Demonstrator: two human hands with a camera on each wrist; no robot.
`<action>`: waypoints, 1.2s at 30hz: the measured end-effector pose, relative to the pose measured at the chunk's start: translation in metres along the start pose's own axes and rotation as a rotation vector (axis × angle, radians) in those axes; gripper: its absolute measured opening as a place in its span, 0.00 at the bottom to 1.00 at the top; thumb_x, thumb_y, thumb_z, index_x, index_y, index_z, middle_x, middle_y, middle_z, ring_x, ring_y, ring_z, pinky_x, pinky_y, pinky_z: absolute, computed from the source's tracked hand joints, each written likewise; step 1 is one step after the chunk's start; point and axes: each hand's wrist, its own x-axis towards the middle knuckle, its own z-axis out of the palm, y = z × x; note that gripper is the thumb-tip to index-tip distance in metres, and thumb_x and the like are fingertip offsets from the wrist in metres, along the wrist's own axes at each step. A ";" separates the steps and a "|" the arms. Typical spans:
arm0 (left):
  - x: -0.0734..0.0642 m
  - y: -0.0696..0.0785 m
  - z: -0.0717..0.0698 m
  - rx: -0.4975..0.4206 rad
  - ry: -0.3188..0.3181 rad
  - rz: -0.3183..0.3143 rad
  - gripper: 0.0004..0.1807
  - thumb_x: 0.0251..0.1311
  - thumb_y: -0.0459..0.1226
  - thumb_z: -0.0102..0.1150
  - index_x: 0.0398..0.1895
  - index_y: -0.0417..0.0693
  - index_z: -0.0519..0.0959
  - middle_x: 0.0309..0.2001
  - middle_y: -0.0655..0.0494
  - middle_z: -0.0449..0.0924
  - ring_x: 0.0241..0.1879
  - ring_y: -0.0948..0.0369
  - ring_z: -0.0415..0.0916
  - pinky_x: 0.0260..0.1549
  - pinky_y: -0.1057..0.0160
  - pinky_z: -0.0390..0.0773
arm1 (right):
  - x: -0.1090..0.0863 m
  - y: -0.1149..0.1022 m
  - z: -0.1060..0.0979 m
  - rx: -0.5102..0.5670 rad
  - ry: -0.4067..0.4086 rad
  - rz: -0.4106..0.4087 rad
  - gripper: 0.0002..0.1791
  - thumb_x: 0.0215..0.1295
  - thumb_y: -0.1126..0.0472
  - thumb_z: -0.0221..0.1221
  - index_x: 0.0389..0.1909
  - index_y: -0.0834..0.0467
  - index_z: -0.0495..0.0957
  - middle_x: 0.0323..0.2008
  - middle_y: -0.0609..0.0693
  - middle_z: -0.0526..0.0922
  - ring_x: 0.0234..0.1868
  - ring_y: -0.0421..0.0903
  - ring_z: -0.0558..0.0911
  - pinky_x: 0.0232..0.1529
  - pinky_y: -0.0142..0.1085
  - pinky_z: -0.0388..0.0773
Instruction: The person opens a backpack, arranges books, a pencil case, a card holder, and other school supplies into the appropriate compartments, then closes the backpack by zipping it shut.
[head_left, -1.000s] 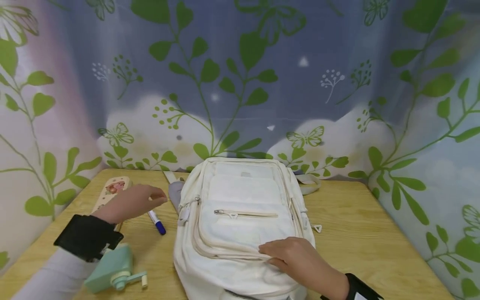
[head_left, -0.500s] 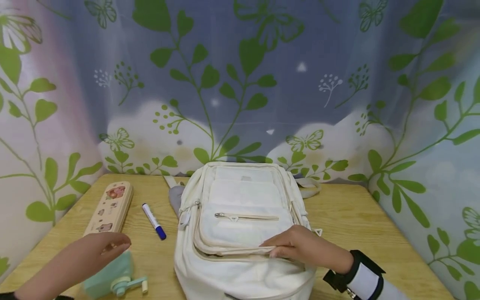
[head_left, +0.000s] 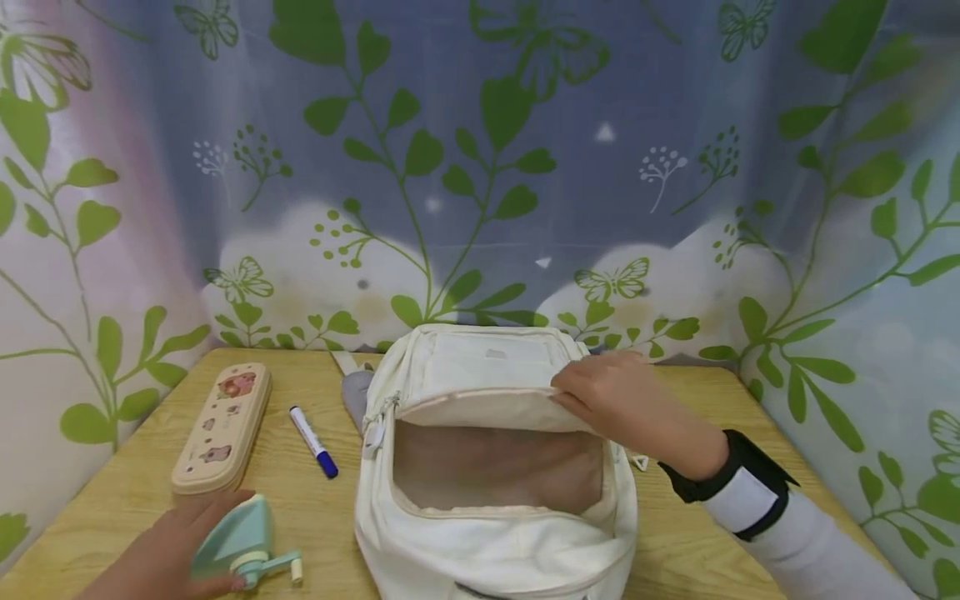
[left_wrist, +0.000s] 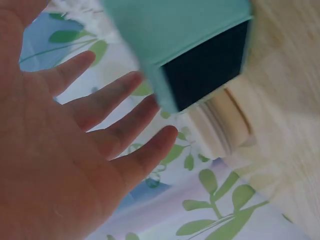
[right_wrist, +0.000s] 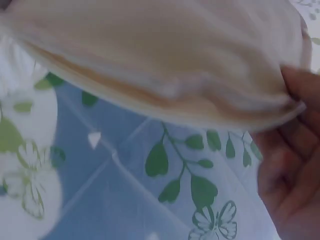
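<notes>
A white backpack (head_left: 427,550) lies on the table with its front pocket gaping. My right hand (head_left: 630,408) pinches the edge of the pocket flap (head_left: 480,408) and holds it raised; the right wrist view shows thumb and fingers on the hem of the flap (right_wrist: 175,55). At lower left, my left hand (head_left: 161,550) is beside a mint-green pencil sharpener (head_left: 243,537) with a crank handle. Its fingers are spread and fairly straight in the left wrist view, with fingertips right by the side of the sharpener (left_wrist: 185,35).
A cream pencil case (head_left: 221,429) with cartoon prints lies behind the sharpener. Between it and the backpack is a marker (head_left: 313,442) with a blue cap. A grey plush-like piece (head_left: 357,393) shows by the backpack's left side. A leaf-patterned curtain (head_left: 480,167) encloses the wooden table (head_left: 705,533).
My right hand has lifted the pocket flap up and back, so the pocket's inside shows. My left hand has come down from over the pencil case to the sharpener.
</notes>
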 end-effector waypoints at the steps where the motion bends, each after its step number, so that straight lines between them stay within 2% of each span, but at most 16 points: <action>1: -0.002 0.000 0.003 0.018 0.018 0.014 0.50 0.34 0.61 0.69 0.61 0.48 0.65 0.54 0.43 0.74 0.45 0.46 0.75 0.33 0.48 0.75 | 0.003 0.003 0.000 -0.058 0.047 0.002 0.04 0.59 0.59 0.61 0.27 0.54 0.78 0.21 0.44 0.78 0.19 0.39 0.75 0.21 0.32 0.71; 3: -0.003 -0.001 0.008 0.054 0.030 0.013 0.54 0.30 0.63 0.70 0.63 0.50 0.62 0.53 0.44 0.74 0.43 0.47 0.76 0.32 0.48 0.75 | 0.007 0.008 0.000 -0.130 0.125 0.014 0.07 0.65 0.59 0.56 0.28 0.56 0.78 0.21 0.46 0.78 0.19 0.41 0.74 0.19 0.33 0.69; 5: -0.004 -0.001 0.012 0.073 0.013 -0.018 0.57 0.28 0.63 0.70 0.65 0.52 0.59 0.53 0.44 0.74 0.42 0.47 0.76 0.31 0.48 0.75 | 0.011 0.013 0.002 -0.174 0.181 0.036 0.11 0.69 0.58 0.50 0.29 0.57 0.77 0.21 0.47 0.76 0.18 0.42 0.72 0.17 0.34 0.67; 6: -0.004 -0.002 0.013 0.055 -0.012 -0.037 0.57 0.28 0.61 0.71 0.66 0.52 0.59 0.54 0.42 0.73 0.43 0.46 0.75 0.32 0.47 0.75 | 0.013 0.014 0.004 -0.180 0.201 0.050 0.12 0.70 0.58 0.49 0.30 0.57 0.77 0.22 0.47 0.77 0.18 0.42 0.72 0.17 0.34 0.66; 9: -0.001 -0.003 0.015 0.028 -0.084 -0.111 0.53 0.31 0.55 0.74 0.65 0.52 0.60 0.54 0.43 0.73 0.42 0.48 0.75 0.32 0.48 0.76 | 0.018 0.019 0.009 -0.176 0.241 0.098 0.09 0.68 0.60 0.52 0.30 0.58 0.77 0.25 0.49 0.80 0.21 0.44 0.76 0.17 0.35 0.68; 12: 0.002 -0.007 0.014 -0.001 -0.131 -0.120 0.49 0.34 0.52 0.74 0.64 0.50 0.64 0.54 0.45 0.73 0.43 0.50 0.74 0.34 0.49 0.75 | 0.022 0.022 0.010 -0.159 0.251 0.133 0.06 0.65 0.61 0.55 0.30 0.57 0.77 0.29 0.49 0.82 0.25 0.45 0.79 0.20 0.37 0.72; 15: 0.004 -0.012 0.006 -0.022 -0.168 -0.117 0.49 0.36 0.53 0.73 0.64 0.50 0.64 0.54 0.44 0.72 0.45 0.49 0.74 0.36 0.48 0.75 | 0.024 0.022 0.011 -0.150 0.252 0.148 0.05 0.64 0.61 0.56 0.30 0.57 0.78 0.29 0.49 0.82 0.25 0.44 0.80 0.20 0.36 0.72; 18: 0.006 -0.012 -0.009 -0.028 -0.144 -0.120 0.48 0.36 0.52 0.73 0.64 0.49 0.65 0.54 0.42 0.73 0.45 0.50 0.74 0.36 0.49 0.75 | 0.024 0.021 0.010 -0.136 0.246 0.161 0.04 0.63 0.61 0.58 0.30 0.57 0.78 0.30 0.49 0.83 0.27 0.44 0.81 0.21 0.36 0.74; 20: 0.009 -0.007 -0.022 -0.031 -0.093 -0.128 0.48 0.35 0.51 0.74 0.64 0.49 0.65 0.54 0.41 0.73 0.43 0.52 0.73 0.34 0.53 0.75 | 0.024 0.020 0.010 -0.131 0.240 0.170 0.04 0.62 0.61 0.59 0.30 0.57 0.79 0.30 0.49 0.83 0.27 0.44 0.81 0.21 0.36 0.74; 23: 0.018 0.009 -0.039 -0.060 0.023 -0.097 0.49 0.35 0.52 0.74 0.64 0.50 0.64 0.53 0.44 0.74 0.40 0.61 0.72 0.30 0.63 0.73 | 0.023 0.019 0.009 -0.114 0.224 0.190 0.03 0.61 0.62 0.59 0.31 0.57 0.79 0.30 0.48 0.83 0.27 0.44 0.81 0.22 0.36 0.74; 25: 0.028 0.025 -0.049 -0.110 0.100 -0.044 0.48 0.36 0.52 0.74 0.65 0.53 0.64 0.55 0.48 0.73 0.41 0.67 0.70 0.29 0.68 0.72 | 0.023 0.019 0.009 -0.098 0.210 0.205 0.03 0.62 0.61 0.59 0.31 0.56 0.79 0.30 0.48 0.83 0.26 0.44 0.81 0.21 0.36 0.74; 27: 0.041 0.046 -0.058 -0.181 0.115 0.002 0.46 0.39 0.54 0.72 0.66 0.58 0.63 0.57 0.52 0.72 0.42 0.71 0.69 0.30 0.71 0.71 | 0.024 0.020 0.009 -0.069 0.195 0.222 0.03 0.62 0.61 0.59 0.32 0.56 0.79 0.30 0.48 0.83 0.26 0.44 0.81 0.21 0.35 0.73; 29: 0.056 0.069 -0.064 -0.266 0.075 0.051 0.45 0.42 0.57 0.68 0.66 0.65 0.62 0.59 0.56 0.71 0.44 0.70 0.70 0.33 0.70 0.72 | 0.024 0.020 0.009 -0.040 0.183 0.238 0.02 0.62 0.61 0.59 0.33 0.56 0.79 0.30 0.49 0.83 0.26 0.43 0.81 0.22 0.35 0.74; 32: 0.084 0.100 -0.067 -0.365 -0.073 0.109 0.42 0.47 0.61 0.62 0.67 0.71 0.57 0.62 0.58 0.67 0.52 0.62 0.71 0.41 0.64 0.74 | 0.026 0.020 0.011 -0.005 0.174 0.256 0.02 0.62 0.62 0.60 0.34 0.56 0.80 0.31 0.49 0.84 0.28 0.43 0.81 0.23 0.36 0.74; 35: 0.116 0.119 -0.058 -0.395 -0.175 0.213 0.42 0.51 0.58 0.60 0.69 0.66 0.56 0.64 0.57 0.64 0.58 0.58 0.68 0.49 0.59 0.73 | 0.026 0.018 0.013 0.009 0.161 0.272 0.03 0.62 0.62 0.59 0.35 0.55 0.79 0.32 0.48 0.84 0.28 0.43 0.82 0.23 0.35 0.74; 36: 0.127 0.122 -0.053 -0.382 -0.188 0.254 0.41 0.53 0.55 0.61 0.70 0.63 0.56 0.64 0.56 0.64 0.58 0.58 0.67 0.50 0.58 0.72 | 0.026 0.017 0.014 0.012 0.156 0.275 0.03 0.62 0.62 0.59 0.35 0.56 0.79 0.32 0.48 0.84 0.27 0.42 0.82 0.22 0.35 0.74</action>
